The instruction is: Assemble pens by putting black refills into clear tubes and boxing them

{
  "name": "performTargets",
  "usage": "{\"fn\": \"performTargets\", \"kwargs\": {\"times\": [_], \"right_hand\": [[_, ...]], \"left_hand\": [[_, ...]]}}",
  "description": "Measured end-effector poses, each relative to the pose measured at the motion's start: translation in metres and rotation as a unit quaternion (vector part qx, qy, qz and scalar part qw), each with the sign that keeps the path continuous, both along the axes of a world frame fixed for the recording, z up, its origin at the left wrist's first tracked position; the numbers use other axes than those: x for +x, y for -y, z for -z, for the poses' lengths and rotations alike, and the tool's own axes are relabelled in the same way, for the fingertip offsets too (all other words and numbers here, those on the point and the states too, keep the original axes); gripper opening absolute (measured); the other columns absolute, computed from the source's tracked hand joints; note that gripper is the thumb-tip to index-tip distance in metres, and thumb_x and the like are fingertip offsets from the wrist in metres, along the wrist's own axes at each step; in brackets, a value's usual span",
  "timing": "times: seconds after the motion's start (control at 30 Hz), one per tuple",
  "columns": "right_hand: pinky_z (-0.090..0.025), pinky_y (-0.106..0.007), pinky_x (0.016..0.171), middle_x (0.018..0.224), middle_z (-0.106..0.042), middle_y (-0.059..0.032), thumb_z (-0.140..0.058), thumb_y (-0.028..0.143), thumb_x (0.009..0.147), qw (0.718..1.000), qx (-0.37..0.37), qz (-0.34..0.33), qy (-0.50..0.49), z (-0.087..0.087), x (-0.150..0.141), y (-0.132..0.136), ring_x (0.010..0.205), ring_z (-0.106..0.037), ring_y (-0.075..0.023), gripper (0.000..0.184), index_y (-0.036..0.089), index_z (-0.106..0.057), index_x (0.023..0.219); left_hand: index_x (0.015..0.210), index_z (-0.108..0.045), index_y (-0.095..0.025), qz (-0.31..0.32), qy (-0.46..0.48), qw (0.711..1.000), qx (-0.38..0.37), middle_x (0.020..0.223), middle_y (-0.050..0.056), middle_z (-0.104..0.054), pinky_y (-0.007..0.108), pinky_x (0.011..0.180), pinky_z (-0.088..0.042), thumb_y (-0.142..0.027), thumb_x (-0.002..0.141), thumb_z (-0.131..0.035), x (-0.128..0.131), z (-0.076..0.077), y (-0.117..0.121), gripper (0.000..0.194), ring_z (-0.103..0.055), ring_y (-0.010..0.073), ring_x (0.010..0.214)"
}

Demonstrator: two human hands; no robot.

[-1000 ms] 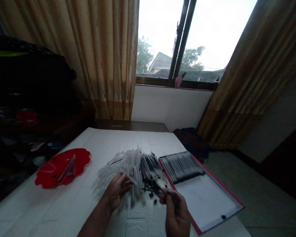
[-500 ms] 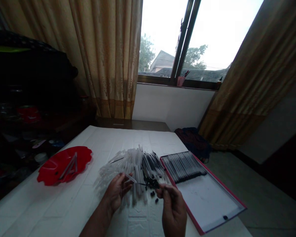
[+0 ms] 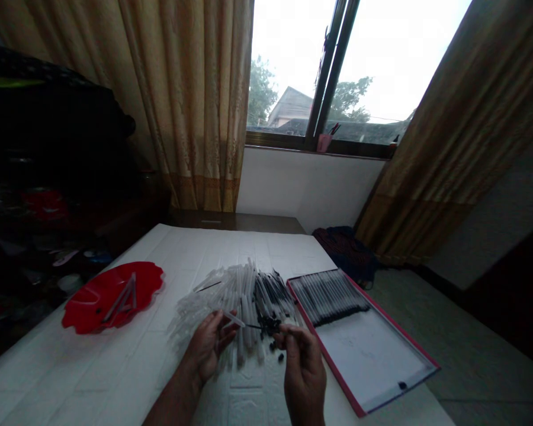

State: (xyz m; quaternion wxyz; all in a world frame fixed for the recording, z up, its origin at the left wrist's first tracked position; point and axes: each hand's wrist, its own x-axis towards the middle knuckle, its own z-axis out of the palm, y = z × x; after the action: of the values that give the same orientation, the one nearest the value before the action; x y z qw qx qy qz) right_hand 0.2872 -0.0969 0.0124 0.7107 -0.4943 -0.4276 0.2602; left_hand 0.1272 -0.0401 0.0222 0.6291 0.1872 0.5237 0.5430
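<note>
My left hand [image 3: 208, 343] pinches a clear plastic tube [image 3: 233, 318], like a pen barrel, between thumb and fingers. Opposite it, my right hand [image 3: 304, 367] is closed on the dark end of a thin black rod [image 3: 254, 326], like a pen refill. The rod's thin end points left and meets the tube's near end; I cannot tell how far inside it is. Behind my hands lies a heap of clear tubes [image 3: 199, 299], with a bunch of black rods [image 3: 266, 290] at its right. Small black caps [image 3: 280, 357] lie by my right fingers.
Right of the heap, a shallow pink-edged box [image 3: 359, 361] holds a row of dark-ended tubes [image 3: 331, 296] at its far end. At the left, a red wavy-rimmed dish [image 3: 80, 310] contains a few tubes. All stand on a white table [image 3: 128, 373].
My right hand has moved slightly left, bringing the black rod closer to the tube in my left hand. Slightly less of the rod shows between them. The whole view has shifted a little.
</note>
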Motion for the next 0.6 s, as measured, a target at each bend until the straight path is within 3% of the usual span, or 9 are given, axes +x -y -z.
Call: {"fn": "performTargets", "kwargs": {"times": [0.1, 0.2, 0.3, 0.47, 0.6], "right_hand": [[-0.054, -0.027, 0.065, 0.090, -0.069, -0.0066, -0.057, 0.041, 0.086, 1.000, -0.003, 0.011, 0.002, -0.003, 0.006, -0.002, 0.071, -0.067, -0.0167, 0.023, 0.019, -0.060, 0.094], [-0.053, -0.027, 0.064, 0.087, -0.069, -0.0053, -0.059, 0.042, 0.086, 1.000, 0.003, 0.020, -0.009, -0.009, 0.015, -0.008, 0.068, -0.065, -0.0150, 0.024, 0.019, -0.060, 0.094], [-0.054, -0.027, 0.061, 0.086, -0.069, -0.0048, -0.059, 0.042, 0.085, 1.000, 0.018, 0.001, -0.019, -0.019, 0.024, -0.017, 0.065, -0.064, -0.0145, 0.025, 0.019, -0.059, 0.096], [-0.054, -0.027, 0.060, 0.087, -0.068, -0.0039, -0.059, 0.039, 0.086, 0.998, 0.049, 0.002, -0.039, -0.035, 0.028, -0.029, 0.065, -0.064, -0.0136, 0.022, 0.020, -0.057, 0.098], [-0.054, -0.027, 0.059, 0.087, -0.068, -0.0045, -0.059, 0.038, 0.086, 0.998, 0.056, -0.013, -0.033, -0.040, 0.023, -0.030, 0.066, -0.065, -0.0140, 0.022, 0.020, -0.057, 0.098]], "left_hand": [[0.090, -0.056, -0.019, 0.009, -0.037, 0.998, 0.051, 0.079, 0.000, -0.071, 0.021, 0.054, -0.054, -0.024, 0.087, -0.058, -0.002, 0.002, 0.003, 0.006, -0.068, 0.0107, 0.059], [0.091, -0.063, -0.020, 0.020, -0.076, 0.991, 0.110, 0.065, -0.006, -0.064, 0.019, 0.055, -0.050, -0.035, 0.070, -0.074, -0.005, 0.005, 0.006, 0.028, -0.061, 0.0091, 0.055], [0.086, -0.069, -0.019, 0.037, -0.135, 0.977, 0.158, 0.063, -0.006, -0.064, 0.019, 0.058, -0.049, -0.042, 0.058, -0.080, -0.011, 0.010, 0.007, 0.038, -0.060, 0.0100, 0.059], [0.089, -0.072, -0.021, 0.071, -0.307, 0.915, 0.250, 0.089, 0.003, -0.073, 0.030, 0.080, -0.053, -0.051, 0.067, -0.068, -0.019, 0.019, 0.009, 0.037, -0.067, 0.0197, 0.087], [0.089, -0.072, -0.022, 0.080, -0.383, 0.871, 0.298, 0.091, 0.004, -0.074, 0.033, 0.084, -0.054, -0.048, 0.075, -0.061, -0.022, 0.019, 0.012, 0.032, -0.068, 0.0210, 0.090]]}}
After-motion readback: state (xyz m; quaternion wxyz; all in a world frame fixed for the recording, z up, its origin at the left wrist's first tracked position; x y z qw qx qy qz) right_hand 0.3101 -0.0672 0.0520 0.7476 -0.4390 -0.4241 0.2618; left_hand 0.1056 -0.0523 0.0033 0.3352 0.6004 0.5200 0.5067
